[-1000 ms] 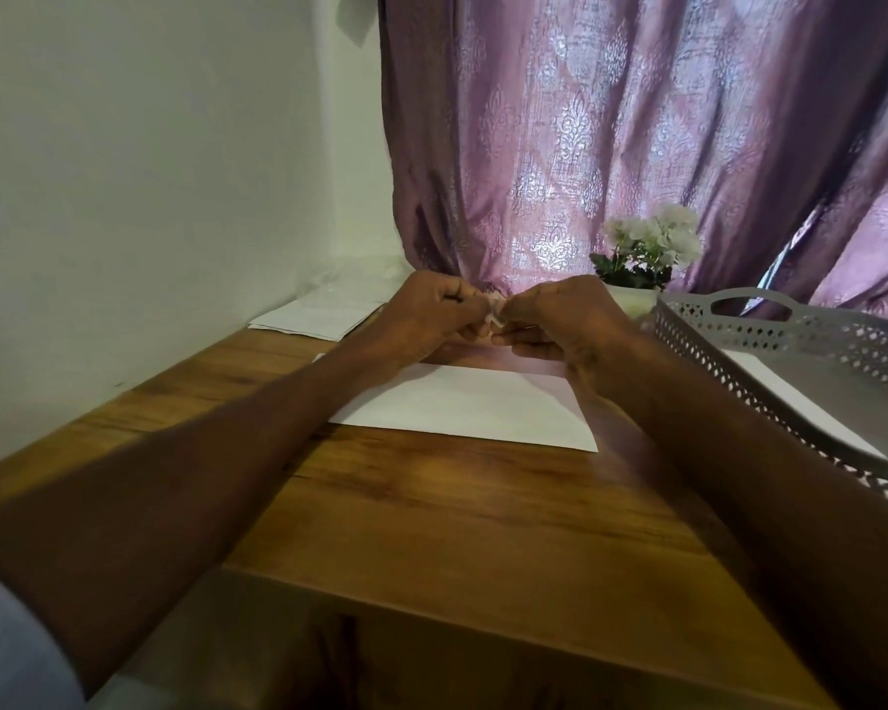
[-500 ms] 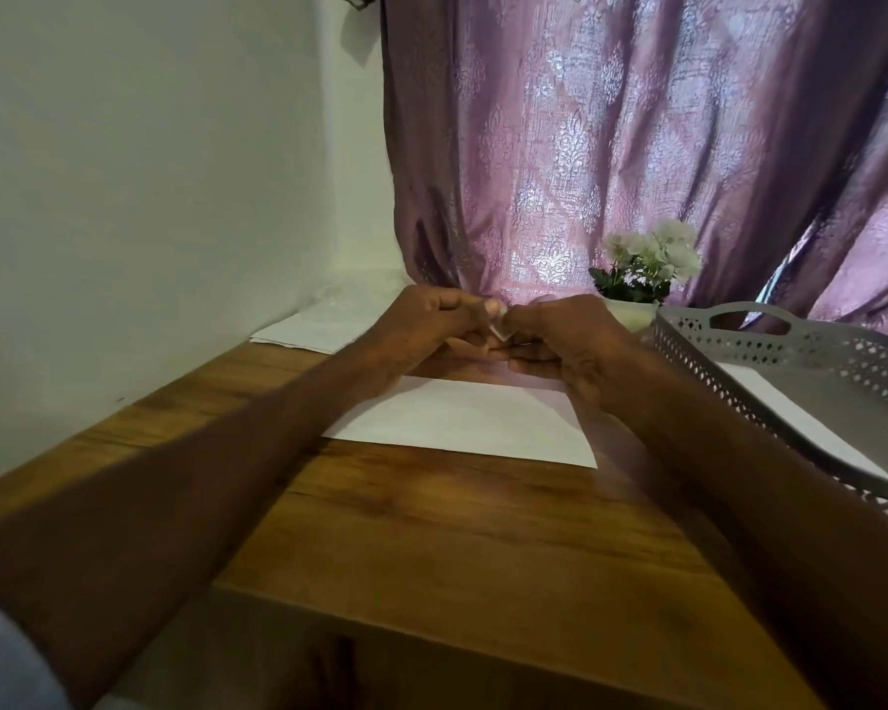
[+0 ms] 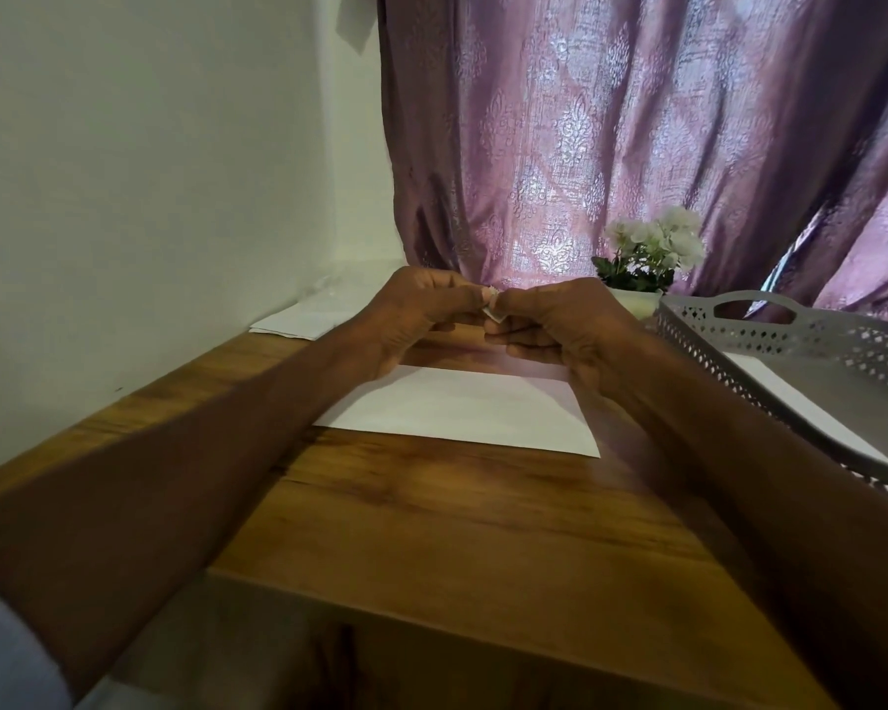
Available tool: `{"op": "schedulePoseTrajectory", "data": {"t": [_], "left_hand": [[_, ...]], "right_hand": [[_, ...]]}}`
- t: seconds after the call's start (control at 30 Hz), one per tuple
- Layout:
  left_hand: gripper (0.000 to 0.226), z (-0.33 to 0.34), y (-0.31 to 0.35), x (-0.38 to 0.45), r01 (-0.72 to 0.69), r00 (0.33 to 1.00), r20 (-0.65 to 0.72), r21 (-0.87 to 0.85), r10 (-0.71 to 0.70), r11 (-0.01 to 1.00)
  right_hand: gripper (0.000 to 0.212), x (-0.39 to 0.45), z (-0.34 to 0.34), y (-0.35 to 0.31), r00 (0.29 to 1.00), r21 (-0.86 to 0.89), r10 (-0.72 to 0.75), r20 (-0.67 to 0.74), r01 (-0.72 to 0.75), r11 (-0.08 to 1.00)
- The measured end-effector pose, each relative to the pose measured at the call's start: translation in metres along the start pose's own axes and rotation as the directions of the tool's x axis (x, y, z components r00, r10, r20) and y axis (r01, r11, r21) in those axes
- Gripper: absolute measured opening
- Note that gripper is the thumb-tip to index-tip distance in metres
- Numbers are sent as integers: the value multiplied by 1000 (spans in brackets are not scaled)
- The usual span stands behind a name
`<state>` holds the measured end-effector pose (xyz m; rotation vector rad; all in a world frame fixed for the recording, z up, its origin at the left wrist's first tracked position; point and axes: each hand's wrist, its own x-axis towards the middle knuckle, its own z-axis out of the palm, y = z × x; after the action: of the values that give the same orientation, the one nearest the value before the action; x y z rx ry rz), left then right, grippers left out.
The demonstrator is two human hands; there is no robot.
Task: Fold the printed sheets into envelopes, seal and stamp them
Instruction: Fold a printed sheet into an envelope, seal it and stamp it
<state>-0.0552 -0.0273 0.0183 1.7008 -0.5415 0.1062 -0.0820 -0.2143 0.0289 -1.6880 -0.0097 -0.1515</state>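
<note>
Left hand (image 3: 421,312) and right hand (image 3: 560,320) pinch a small white piece (image 3: 492,311) (likely a stamp) above the envelope (image 3: 462,409), each grip closed on it, seemingly peeling for sticking

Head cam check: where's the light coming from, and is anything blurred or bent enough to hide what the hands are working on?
Head view: daylight comes through the purple curtain, leaving both forearms dark and shadowing the wooden table; the wide lens bends the table edge and the perforated tray; the small white piece pinched between the left hand and right hand is too small and soft to identify; the white envelope reads clearly.
</note>
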Motion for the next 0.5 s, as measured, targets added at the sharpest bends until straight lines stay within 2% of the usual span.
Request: {"op": "schedulePoseTrajectory", "data": {"t": [0.13, 0.37, 0.5], "left_hand": [[24, 0, 0, 1, -11, 1000, -2, 15, 11, 1000], [18, -1, 0, 1, 6, 1000, -1, 0, -6, 1000], [36, -1, 0, 2, 31, 999, -32, -19, -32, 999]], "right_hand": [[27, -2, 1, 0, 1000, 16, -11, -16, 12, 1000], [24, -10, 4, -5, 998, 65, -29, -50, 32, 997], [25, -13, 4, -7, 997, 79, -45, -57, 50, 996]]}}
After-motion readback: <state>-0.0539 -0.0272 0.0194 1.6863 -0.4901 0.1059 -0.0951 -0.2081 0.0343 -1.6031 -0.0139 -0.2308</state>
